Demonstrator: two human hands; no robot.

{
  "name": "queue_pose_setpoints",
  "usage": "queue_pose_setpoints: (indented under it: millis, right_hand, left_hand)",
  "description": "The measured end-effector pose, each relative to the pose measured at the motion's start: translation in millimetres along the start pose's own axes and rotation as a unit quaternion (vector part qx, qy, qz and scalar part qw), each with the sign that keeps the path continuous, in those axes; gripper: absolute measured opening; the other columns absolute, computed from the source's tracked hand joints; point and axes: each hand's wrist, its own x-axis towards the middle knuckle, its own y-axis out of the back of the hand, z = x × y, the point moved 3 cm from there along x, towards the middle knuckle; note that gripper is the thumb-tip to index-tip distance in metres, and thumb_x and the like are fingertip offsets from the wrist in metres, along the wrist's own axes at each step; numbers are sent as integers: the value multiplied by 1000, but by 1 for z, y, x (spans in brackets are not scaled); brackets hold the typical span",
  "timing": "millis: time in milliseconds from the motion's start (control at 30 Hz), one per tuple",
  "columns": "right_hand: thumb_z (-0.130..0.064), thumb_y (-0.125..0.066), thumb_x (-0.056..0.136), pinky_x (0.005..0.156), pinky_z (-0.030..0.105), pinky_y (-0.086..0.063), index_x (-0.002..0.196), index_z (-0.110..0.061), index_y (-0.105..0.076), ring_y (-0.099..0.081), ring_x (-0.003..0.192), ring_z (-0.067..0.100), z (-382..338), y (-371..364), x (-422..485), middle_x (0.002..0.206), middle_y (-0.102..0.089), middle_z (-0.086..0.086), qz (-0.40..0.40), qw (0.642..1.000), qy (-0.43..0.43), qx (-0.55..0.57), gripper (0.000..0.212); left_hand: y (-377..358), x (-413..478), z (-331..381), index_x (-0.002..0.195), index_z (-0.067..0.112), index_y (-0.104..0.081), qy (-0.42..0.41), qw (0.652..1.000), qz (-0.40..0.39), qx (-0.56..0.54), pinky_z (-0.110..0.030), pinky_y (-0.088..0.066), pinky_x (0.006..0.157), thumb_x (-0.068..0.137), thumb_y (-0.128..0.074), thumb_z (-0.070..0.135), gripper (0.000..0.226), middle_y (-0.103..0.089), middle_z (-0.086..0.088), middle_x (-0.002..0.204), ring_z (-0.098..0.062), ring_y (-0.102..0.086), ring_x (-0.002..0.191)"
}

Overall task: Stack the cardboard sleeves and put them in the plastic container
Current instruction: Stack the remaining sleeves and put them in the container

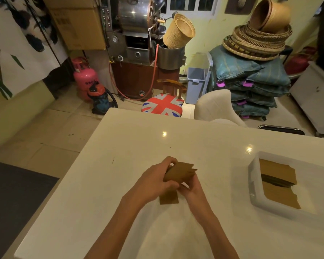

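Observation:
A small stack of brown cardboard sleeves (180,172) is held above the middle of the white table (120,165). My left hand (157,180) grips the stack from the left, fingers curled over its far edge. My right hand (191,187) holds it from below on the right. Another flat sleeve (169,199) lies on the table under my hands, partly hidden by them. At the right stands the translucent plastic container (254,195), and in it lie several more sleeves (277,180) in a loose pile.
A stool with a flag-pattern cushion (163,105) and a white chair (215,107) stand at the table's far edge. Beyond are a metal machine, a pink gas cylinder, sacks and woven baskets. A dark mat (13,199) lies on the floor at left.

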Motion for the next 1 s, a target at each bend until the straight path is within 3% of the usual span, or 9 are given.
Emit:
queue_pose_setpoints:
  millis: [67,200,367,467,533,667,833,933,1000]
  right_hand:
    - [-13,-69,88,89,30,-54,134,-40,-41,-64,109,3,6,13,-6,126,-62,-11,19,1000,-12,-10,60]
    - [-8,-67,90,79,17,-52,141,-54,-13,-62,109,-5,10,28,-12,124,-55,-24,28,1000,-7,-1,88]
    - [7,-49,95,102,15,-42,146,-36,-34,-45,133,0,11,34,-17,146,-43,-16,37,993,62,-91,68]
    - [2,-53,95,107,23,-43,137,-36,-44,-48,129,-2,21,29,-24,139,-48,-22,14,986,79,-144,57]
    - [-3,-59,92,109,23,-41,133,-38,-44,-47,129,-1,34,27,-27,133,-49,-28,20,982,82,-170,56]
    - [-13,-70,87,105,22,-42,131,-39,-40,-48,125,-3,50,21,-30,133,-48,-23,26,980,59,-188,59]
    - [-13,-71,86,97,19,-49,119,-47,-38,-52,113,-10,45,6,-30,123,-50,-25,34,977,64,-201,58]
    - [-7,-70,87,89,4,-44,134,-52,-29,-50,116,-10,41,5,-33,125,-49,-22,20,981,65,-181,77]
    - [-8,-69,88,90,3,-40,145,-51,-22,-49,117,-9,40,6,-36,124,-48,-22,9,978,79,-195,85]
  left_hand:
    - [-6,-1,-5,127,43,-31,36,999,3,34,-31,-53,80,75,-80,42,72,-56,14,107,-14,-61,94]
    - [-11,1,-11,125,46,-23,51,998,32,-35,-35,-53,86,72,-83,38,81,-55,9,106,-11,-62,93]
    - [-12,-8,-10,128,48,-30,24,999,31,24,-32,-51,80,73,-80,41,74,-55,13,108,-13,-58,91]
    - [-12,-21,-27,125,46,-36,23,998,46,43,-30,-49,87,78,-76,41,61,-52,18,120,-9,-56,104]
    - [-13,-30,-42,124,45,-36,29,997,57,31,-22,-46,83,81,-75,41,58,-50,19,120,-4,-54,102]
    - [-20,-42,-59,116,45,-41,51,996,72,3,-25,-51,79,81,-74,39,49,-49,20,116,-3,-56,95]
    - [-16,-55,-61,126,39,-50,16,993,92,65,-20,-49,89,84,-72,42,47,-32,29,140,-1,-52,109]
    - [-15,-65,-60,132,45,-39,17,995,55,79,-19,-50,89,82,-73,39,61,-33,27,136,-3,-54,108]
    - [-20,-73,-55,132,58,-25,2,996,39,75,-9,-43,87,85,-71,29,72,-40,26,128,0,-53,106]
